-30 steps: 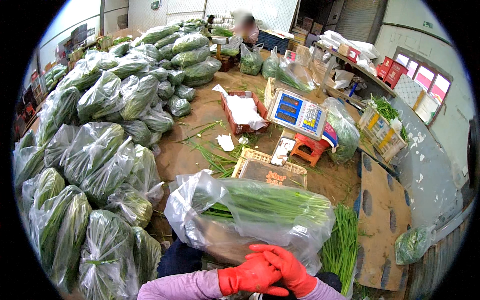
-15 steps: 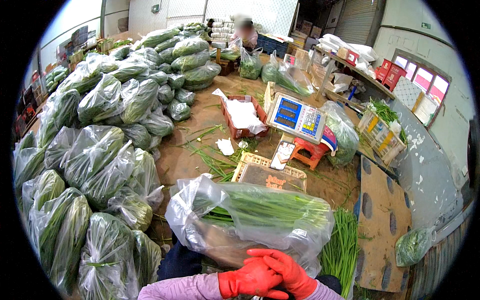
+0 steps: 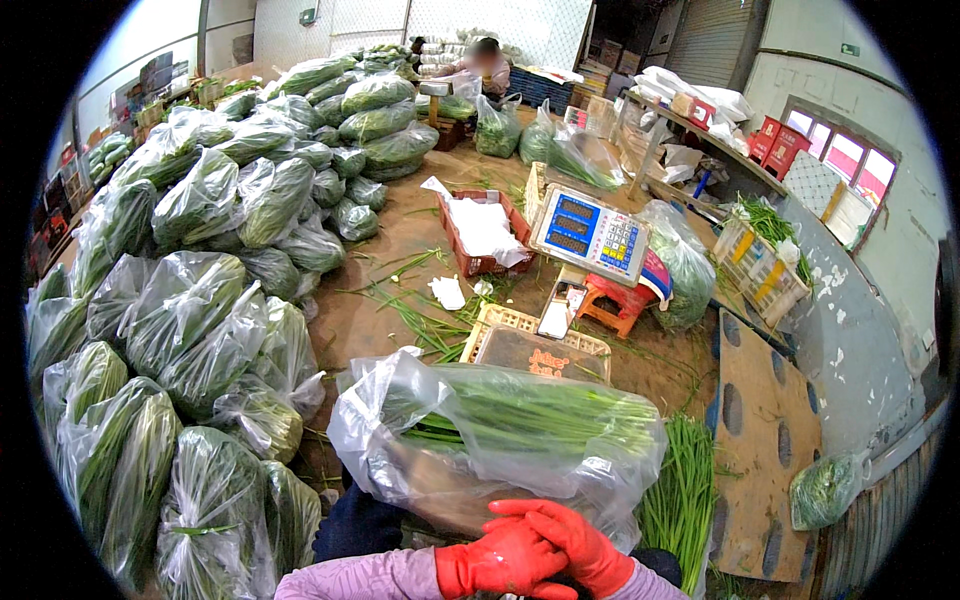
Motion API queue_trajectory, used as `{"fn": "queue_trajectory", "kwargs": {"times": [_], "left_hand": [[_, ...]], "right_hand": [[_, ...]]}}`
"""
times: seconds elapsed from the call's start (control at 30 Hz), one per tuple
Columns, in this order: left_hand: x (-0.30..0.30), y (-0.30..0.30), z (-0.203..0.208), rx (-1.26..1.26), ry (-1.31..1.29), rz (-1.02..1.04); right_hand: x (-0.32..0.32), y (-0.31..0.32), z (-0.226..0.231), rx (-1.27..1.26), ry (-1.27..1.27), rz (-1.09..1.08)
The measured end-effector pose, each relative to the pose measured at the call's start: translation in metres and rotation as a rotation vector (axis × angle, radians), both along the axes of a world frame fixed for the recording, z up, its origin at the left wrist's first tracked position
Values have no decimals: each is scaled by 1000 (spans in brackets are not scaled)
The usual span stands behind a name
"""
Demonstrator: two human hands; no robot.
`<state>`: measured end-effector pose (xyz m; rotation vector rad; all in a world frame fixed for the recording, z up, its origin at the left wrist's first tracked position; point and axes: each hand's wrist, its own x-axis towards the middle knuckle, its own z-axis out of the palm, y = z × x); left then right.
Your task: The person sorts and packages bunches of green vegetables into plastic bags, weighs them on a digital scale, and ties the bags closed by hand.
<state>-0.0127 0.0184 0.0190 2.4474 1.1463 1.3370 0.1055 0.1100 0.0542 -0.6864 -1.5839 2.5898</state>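
Note:
Both my hands wear red rubber gloves and rest together at the lower edge, just in front of a clear plastic bag. My left hand (image 3: 495, 562) lies underneath, its fingers partly covered but stretched out where they show. Across it lies my right hand (image 3: 580, 548), fingers extended, holding nothing. The clear plastic bag (image 3: 365, 440) lies sideways before me with long thin green stalks (image 3: 540, 405) inside. To its right is a loose bundle of the same sort of stalks (image 3: 680, 490).
Bagged green vegetables (image 3: 190, 310) are piled high on the left. Ahead stand a yellow crate (image 3: 490, 325), a phone (image 3: 561, 308), a digital scale (image 3: 590, 235), a red stool (image 3: 610, 305) and a red-brown crate (image 3: 462, 245). A board (image 3: 765, 450) lies right. Another person (image 3: 487, 75) sits far back.
The phone's screen looks paler and its outline a little different. The far person's arm has shifted left. My hands keep their pose; the whole view has shifted very slightly.

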Motion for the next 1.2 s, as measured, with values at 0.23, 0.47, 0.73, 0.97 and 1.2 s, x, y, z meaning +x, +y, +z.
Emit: {"fn": "queue_trajectory", "kwargs": {"times": [0.23, 0.47, 0.73, 0.97, 1.2], "left_hand": [[1, -6, 15, -168, -10, -201], [2, 1, 10, -107, 54, 15], [0, 8, 16, 1, 23, 66], [-2, 15, 10, -64, -12, -4], [-6, 20, 18, -163, -69, -102]], "right_hand": [[0, -1, 0, 17, 13, -41], [4, 1, -7, -40, 67, -43], [4, 0, -7, -113, 110, -184], [3, 2, -6, 24, 113, -143], [17, 23, -13, 94, 119, -232]]}}
